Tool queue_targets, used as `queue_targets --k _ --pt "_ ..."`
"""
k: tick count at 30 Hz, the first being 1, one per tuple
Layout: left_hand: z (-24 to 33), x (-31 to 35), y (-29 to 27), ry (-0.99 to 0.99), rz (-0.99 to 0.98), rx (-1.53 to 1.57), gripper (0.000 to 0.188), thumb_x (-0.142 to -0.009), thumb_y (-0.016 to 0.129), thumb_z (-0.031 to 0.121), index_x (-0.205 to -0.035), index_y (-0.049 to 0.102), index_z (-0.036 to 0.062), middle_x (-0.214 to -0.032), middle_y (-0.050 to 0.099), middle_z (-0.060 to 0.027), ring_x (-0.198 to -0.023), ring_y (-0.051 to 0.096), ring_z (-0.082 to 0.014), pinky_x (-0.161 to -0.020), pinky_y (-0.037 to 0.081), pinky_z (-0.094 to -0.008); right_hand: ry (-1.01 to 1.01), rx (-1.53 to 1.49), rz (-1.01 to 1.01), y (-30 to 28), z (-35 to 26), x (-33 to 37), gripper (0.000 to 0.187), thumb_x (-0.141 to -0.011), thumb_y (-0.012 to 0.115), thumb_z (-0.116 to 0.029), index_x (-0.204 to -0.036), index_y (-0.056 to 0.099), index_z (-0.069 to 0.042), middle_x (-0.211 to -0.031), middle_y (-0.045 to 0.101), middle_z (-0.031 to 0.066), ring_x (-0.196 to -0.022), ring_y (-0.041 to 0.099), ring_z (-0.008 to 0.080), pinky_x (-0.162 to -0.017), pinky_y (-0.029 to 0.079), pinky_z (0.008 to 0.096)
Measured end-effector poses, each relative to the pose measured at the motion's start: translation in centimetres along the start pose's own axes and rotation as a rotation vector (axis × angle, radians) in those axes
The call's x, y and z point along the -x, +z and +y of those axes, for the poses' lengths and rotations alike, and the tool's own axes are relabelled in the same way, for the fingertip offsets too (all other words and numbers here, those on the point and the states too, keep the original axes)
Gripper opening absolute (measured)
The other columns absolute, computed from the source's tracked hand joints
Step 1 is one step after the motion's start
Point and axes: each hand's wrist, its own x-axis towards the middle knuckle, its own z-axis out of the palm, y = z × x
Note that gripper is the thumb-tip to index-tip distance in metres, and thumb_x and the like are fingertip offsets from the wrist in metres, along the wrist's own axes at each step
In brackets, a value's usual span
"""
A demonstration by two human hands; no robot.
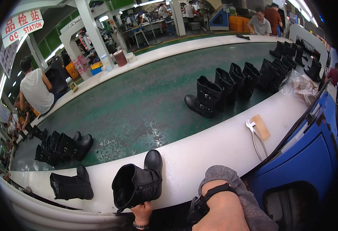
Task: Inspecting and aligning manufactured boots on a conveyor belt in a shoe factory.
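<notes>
A black boot [147, 181] with a side zip lies on the white ledge, its toe pointing away and its open top toward the near left. My left hand [142, 211] grips the near side of its shaft, with some fingers hidden beneath. To the left, a second black boot [73, 185] rests on its side on the same ledge. My right hand [221, 217] is bent back at the lower edge, below a grey sleeve and a black wrist strap. Its fingers are out of sight, so its hold cannot be told.
Metal pliers [254, 136] and a tan pad [261, 127] lie on the ledge at right. A green belt [138, 96] carries buckled boots [205, 96] at right and more boots [67, 146] at left. A blue machine [303, 154] borders the right. Crumpled plastic [299, 84] lies beyond. Other people sit across the belt.
</notes>
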Motion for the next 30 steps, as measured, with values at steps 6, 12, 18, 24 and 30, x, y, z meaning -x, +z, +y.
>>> queue_targets --k 6,12,18,24,30 --pt "0.0 -0.1 0.1 0.017 0.009 -0.01 0.025 -0.081 0.056 0.013 -0.097 0.072 0.0017 -0.101 0.069 -0.0187 -0.1 0.062 -0.0417 -0.096 0.043 -0.0469 -0.009 -0.003 0.011 -0.5 0.0 -0.3 0.031 -0.081 0.055 -0.011 -0.052 0.044 -0.009 -0.051 0.037 0.0048 -0.043 0.038 0.0263 -0.044 0.031 0.0382" --pt "0.1 -0.2 0.0 0.031 0.01 -0.018 0.025 -0.081 0.056 0.014 -0.097 0.072 0.0016 -0.1 0.069 -0.019 -0.099 0.062 -0.0418 -0.095 0.044 -0.0467 -0.005 0.009 0.002 -0.6 0.0 -0.4 0.033 -0.079 0.057 -0.01 -0.049 0.044 -0.009 -0.049 0.037 0.0047 -0.042 0.038 0.0256 -0.044 0.03 0.0376" --pt "0.1 -0.2 0.0 0.037 0.002 -0.014 0.025 -0.081 0.056 0.012 -0.096 0.071 0.0012 -0.099 0.069 -0.0192 -0.099 0.062 -0.0419 -0.094 0.044 -0.0461 -0.062 0.086 -0.035 -1.9 0.0 -1.6 0.033 -0.08 0.057 -0.01 -0.049 0.044 -0.009 -0.049 0.036 0.0044 -0.042 0.038 0.025 -0.043 0.03 0.0374" --pt "0.7 -0.5 0.0 0.02 0.027 0.017 0.026 -0.082 0.055 0.011 -0.099 0.071 0.0009 -0.103 0.068 -0.0197 -0.102 0.062 -0.0417 -0.097 0.043 -0.0463 -0.053 0.095 -0.066 -1.9 0.0 -1.6 0.033 -0.079 0.058 -0.01 -0.049 0.044 -0.01 -0.048 0.035 0.0039 -0.042 0.038 0.0249 -0.044 0.03 0.0373" --pt "0.1 -0.1 0.0 0.007 0.009 0.0 0.027 -0.082 0.055 0.012 -0.101 0.071 0.0013 -0.106 0.067 -0.0197 -0.104 0.061 -0.0418 -0.098 0.042 -0.0463 -0.013 0.023 -0.006 -0.5 0.0 -0.4 0.033 -0.078 0.06 -0.011 -0.049 0.045 -0.009 -0.048 0.036 0.004 -0.042 0.039 0.0252 -0.044 0.03 0.0375"
